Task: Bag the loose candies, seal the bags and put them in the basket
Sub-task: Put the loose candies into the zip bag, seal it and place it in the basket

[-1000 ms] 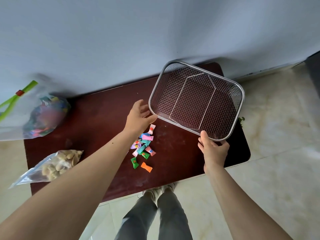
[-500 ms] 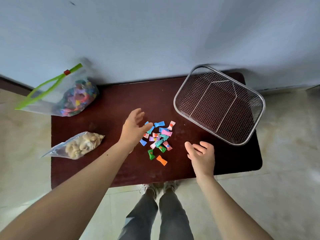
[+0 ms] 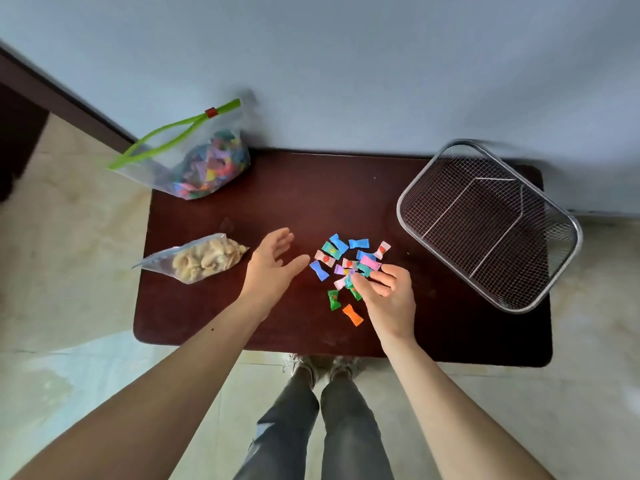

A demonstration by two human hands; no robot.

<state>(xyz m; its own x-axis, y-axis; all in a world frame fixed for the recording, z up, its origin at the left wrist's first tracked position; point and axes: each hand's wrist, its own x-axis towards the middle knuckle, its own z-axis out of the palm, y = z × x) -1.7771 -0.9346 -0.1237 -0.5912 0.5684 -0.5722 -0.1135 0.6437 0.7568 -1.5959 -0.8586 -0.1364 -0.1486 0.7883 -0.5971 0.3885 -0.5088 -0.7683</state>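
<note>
Several loose wrapped candies (image 3: 341, 259) in blue, pink, green and orange lie in a small heap at the middle of the dark red table (image 3: 301, 199). My right hand (image 3: 388, 296) rests on the heap's near right side, its fingers curled around a few candies. Just left of the heap, my left hand (image 3: 273, 268) hovers open and holds nothing. An empty wire mesh basket (image 3: 405, 216) sits at the table's right end. A clear zip bag of coloured candies (image 3: 204, 157) with a green seal strip lies at the back left corner, its mouth open.
A clear bag of pale, nut-like snacks (image 3: 199, 259) lies at the table's left edge. A grey wall runs behind the table. Tiled floor surrounds it, and my legs and shoes (image 3: 318, 368) stand at the near edge.
My right hand let go of the basket rim and moved left onto the candy heap, closing on some pieces. My left hand drew back left of the heap. The view shifted left.
</note>
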